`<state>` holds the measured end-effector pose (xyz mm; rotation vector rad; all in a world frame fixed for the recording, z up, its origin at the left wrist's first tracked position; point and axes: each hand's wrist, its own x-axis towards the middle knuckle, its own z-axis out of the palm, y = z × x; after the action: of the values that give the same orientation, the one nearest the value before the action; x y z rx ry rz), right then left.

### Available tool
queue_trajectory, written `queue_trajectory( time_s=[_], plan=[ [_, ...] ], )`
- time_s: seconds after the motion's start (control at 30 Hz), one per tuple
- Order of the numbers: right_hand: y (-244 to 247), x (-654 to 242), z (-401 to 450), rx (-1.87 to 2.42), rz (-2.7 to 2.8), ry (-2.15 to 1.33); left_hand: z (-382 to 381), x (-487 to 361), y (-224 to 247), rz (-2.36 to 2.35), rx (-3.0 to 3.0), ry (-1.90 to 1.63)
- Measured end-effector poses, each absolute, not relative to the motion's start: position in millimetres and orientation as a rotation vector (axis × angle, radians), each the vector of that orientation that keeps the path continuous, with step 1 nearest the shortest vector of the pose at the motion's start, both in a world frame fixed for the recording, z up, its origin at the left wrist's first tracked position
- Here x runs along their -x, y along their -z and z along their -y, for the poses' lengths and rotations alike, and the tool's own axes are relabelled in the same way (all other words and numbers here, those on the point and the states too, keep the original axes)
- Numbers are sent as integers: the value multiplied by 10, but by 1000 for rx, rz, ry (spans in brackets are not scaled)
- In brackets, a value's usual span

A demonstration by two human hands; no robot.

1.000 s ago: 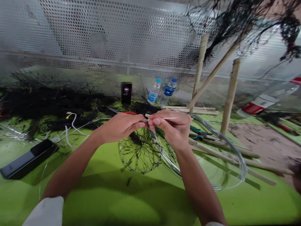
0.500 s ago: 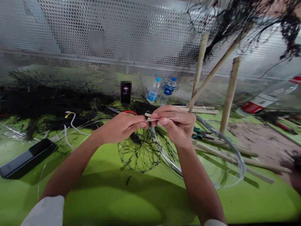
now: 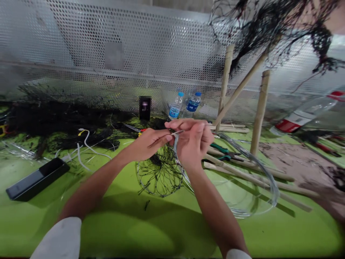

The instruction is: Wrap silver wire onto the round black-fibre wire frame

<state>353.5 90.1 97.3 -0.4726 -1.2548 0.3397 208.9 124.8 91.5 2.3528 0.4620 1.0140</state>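
My left hand (image 3: 153, 144) pinches a thin clear wire (image 3: 177, 132) between thumb and forefinger, above the table's middle. Close against it, my right hand (image 3: 194, 140) is curled around the wire's short end, its thumb raised and its fingers reaching toward the left fingertips. From beneath the hands, a large loose coil of clear wire (image 3: 273, 190) spreads to the right. Below my left hand lies a round black netted piece (image 3: 161, 180) with a wire rim. My fingers hide where the wire meets other strands.
Green-handled pliers (image 3: 226, 155) and wooden sticks (image 3: 242, 172) lie right of my hands. Scissors (image 3: 132, 128) are behind the left hand. Two water bottles (image 3: 175, 108) stand by the mesh wall. A power bank (image 3: 37, 180) with white cables lies left, near black fibres (image 3: 59, 117).
My right hand has turned and shifted left, its thumb lifting off the wire and its fingers curling near the left fingertips. Less of the wire's free end shows. The left hand still pinches it.
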Motion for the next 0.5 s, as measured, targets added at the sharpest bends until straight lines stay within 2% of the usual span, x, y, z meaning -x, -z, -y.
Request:
queue_trajectory(
  time_s=[0.07,0.23,0.33,0.5],
  plan=[
    [-990,-3395,-986,390,1144,-481,-1271,-2203,-868,-487,-2321,-1069],
    [-1142,-3341,-1098,373,1059,-427,-1337,-2431,-805,-538,-2289,-1112],
    [-1228,-3637,-1125,428,1044,-404,-1391,-2442,-679,-609,-2329,-1075],
    [-1303,-4482,-1128,421,910,-149,-1402,-2224,-366,-761,-2448,-906]
  ],
)
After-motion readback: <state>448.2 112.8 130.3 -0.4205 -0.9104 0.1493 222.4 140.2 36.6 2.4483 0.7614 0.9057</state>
